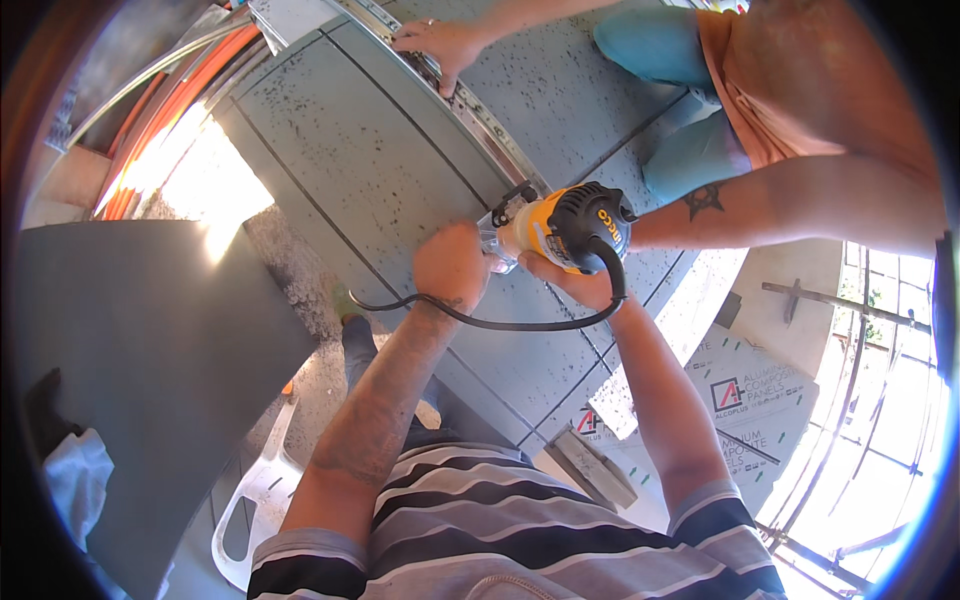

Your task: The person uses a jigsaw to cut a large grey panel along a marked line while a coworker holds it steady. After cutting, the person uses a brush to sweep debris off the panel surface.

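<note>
A yellow and black power router (575, 225) with a clear base sits on a grey panel (300, 140), beside a silver straightedge (485, 135). My left hand (450, 260) grips the router's base, fingers closed and partly hidden by the back of my hand. My right hand (570, 280) is wrapped round the router's lower body. The black cord (500, 322) loops down over my forearms. Dark straight grooves and scattered specks mark the panel. A co-worker's hand (440, 50) rests on the straightedge's upper stretch; their tattooed arm (760, 200) reaches in behind the router, its hand hidden.
The co-worker (790, 80) is at the upper right. A dark grey sheet (150, 330) lies at left, near orange tubes (140, 150) and a white plastic chair (255, 500). Printed white sheets (750, 440) and metal scaffold bars (865, 310) are at right, a grey block (590, 465) below.
</note>
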`<state>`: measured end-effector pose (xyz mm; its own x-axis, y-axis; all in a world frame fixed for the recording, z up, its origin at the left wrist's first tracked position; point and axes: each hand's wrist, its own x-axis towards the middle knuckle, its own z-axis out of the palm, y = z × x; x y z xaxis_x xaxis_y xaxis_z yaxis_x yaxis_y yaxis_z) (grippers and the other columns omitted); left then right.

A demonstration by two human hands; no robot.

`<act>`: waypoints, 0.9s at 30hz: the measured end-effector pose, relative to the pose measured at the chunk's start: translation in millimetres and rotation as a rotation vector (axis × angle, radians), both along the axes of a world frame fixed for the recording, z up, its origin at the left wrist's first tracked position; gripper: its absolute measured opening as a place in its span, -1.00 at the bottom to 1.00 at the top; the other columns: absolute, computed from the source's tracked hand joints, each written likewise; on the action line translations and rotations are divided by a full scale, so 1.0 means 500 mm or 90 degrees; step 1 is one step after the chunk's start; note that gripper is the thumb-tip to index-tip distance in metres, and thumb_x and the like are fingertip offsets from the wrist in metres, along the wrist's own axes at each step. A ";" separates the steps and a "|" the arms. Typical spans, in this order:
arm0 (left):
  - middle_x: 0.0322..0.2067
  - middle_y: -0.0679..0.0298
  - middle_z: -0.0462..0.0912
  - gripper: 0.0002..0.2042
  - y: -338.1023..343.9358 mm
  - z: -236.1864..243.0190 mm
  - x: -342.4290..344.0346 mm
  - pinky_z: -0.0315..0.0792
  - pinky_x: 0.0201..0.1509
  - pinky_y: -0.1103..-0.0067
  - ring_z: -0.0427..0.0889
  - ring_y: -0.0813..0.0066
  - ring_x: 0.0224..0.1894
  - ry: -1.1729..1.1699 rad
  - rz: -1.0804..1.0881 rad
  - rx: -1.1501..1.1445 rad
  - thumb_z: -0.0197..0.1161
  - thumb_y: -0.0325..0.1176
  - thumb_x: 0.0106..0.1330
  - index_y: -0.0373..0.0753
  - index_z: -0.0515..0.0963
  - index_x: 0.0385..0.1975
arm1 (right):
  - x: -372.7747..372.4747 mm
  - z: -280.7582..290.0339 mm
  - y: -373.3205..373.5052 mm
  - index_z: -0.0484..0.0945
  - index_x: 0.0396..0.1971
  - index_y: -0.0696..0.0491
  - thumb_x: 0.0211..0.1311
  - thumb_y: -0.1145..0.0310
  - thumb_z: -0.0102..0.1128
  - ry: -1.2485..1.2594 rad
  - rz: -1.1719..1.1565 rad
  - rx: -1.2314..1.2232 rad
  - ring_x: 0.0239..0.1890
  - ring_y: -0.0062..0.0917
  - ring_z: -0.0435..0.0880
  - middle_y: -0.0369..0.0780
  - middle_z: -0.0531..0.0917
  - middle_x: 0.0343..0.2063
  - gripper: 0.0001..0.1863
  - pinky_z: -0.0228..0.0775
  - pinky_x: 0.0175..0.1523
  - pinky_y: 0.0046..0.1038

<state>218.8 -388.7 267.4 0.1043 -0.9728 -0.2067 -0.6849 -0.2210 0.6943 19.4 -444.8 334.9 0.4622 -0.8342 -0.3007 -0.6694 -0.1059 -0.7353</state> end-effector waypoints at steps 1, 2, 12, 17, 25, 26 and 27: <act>-0.39 0.06 0.70 -0.56 0.015 0.003 -0.019 0.55 -0.18 0.20 0.71 -0.03 -0.24 -0.002 0.002 0.000 0.63 -0.13 -0.02 -0.30 0.59 -0.33 | -0.020 -0.008 0.015 0.64 0.06 0.05 -0.01 -0.03 0.58 -0.028 0.006 -0.030 -0.06 -0.36 0.74 -0.16 0.77 -0.11 -0.32 0.58 0.08 -0.33; -0.39 0.07 0.70 -0.57 0.028 0.005 -0.036 0.55 -0.19 0.20 0.71 -0.02 -0.24 -0.003 0.004 0.001 0.63 -0.14 -0.02 -0.30 0.59 -0.33 | -0.041 -0.011 0.028 0.65 0.06 0.04 -0.02 -0.02 0.58 -0.030 0.004 -0.057 -0.06 -0.35 0.74 -0.16 0.77 -0.11 -0.34 0.57 0.09 -0.33; -0.39 0.08 0.70 -0.56 0.127 0.006 -0.180 0.56 -0.19 0.22 0.72 0.01 -0.25 -0.005 0.003 0.025 0.65 -0.14 -0.03 -0.31 0.60 -0.34 | -0.176 -0.002 0.132 0.65 0.04 0.00 -0.05 0.13 0.63 -0.060 0.000 -0.026 0.01 -0.39 0.72 -0.22 0.74 -0.07 -0.39 0.55 0.17 -0.33; -0.41 0.10 0.70 -0.58 0.166 0.024 -0.250 0.55 -0.20 0.24 0.72 0.02 -0.28 0.021 0.006 0.081 0.65 -0.14 -0.02 -0.29 0.60 -0.36 | -0.264 -0.018 0.183 0.64 0.04 0.01 -0.06 0.15 0.63 -0.041 0.015 -0.086 0.02 -0.40 0.70 -0.23 0.73 -0.04 -0.38 0.52 0.21 -0.33; -0.44 0.12 0.68 -0.62 0.255 -0.006 -0.371 0.55 -0.22 0.28 0.70 0.08 -0.34 0.068 0.004 0.048 0.66 -0.20 -0.01 -0.27 0.59 -0.41 | -0.352 0.041 0.267 0.34 0.26 0.11 -0.05 0.34 0.67 -0.081 0.039 -0.128 0.13 -0.32 0.62 -0.10 0.59 0.12 -0.14 0.48 0.27 -0.29; -0.45 0.12 0.68 -0.62 0.264 -0.005 -0.383 0.55 -0.22 0.28 0.70 0.08 -0.35 0.077 -0.001 0.045 0.66 -0.20 -0.01 -0.27 0.59 -0.41 | -0.368 0.038 0.276 0.31 0.27 0.10 -0.06 0.34 0.68 -0.106 0.040 -0.123 0.17 -0.30 0.61 -0.09 0.56 0.15 -0.11 0.46 0.29 -0.28; -0.45 0.12 0.68 -0.62 0.273 -0.002 -0.397 0.55 -0.22 0.28 0.70 0.08 -0.36 0.078 -0.005 0.049 0.66 -0.20 -0.01 -0.27 0.59 -0.41 | -0.381 0.038 0.285 0.31 0.22 0.08 -0.06 0.36 0.67 -0.101 0.018 -0.111 0.24 -0.29 0.56 -0.08 0.53 0.18 -0.15 0.41 0.33 -0.25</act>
<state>20.2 -252.0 266.3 0.0667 -0.9543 -0.2914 -0.5974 -0.2721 0.7543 -171.2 -302.3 354.1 0.5163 -0.8531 -0.0752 -0.5419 -0.2574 -0.8000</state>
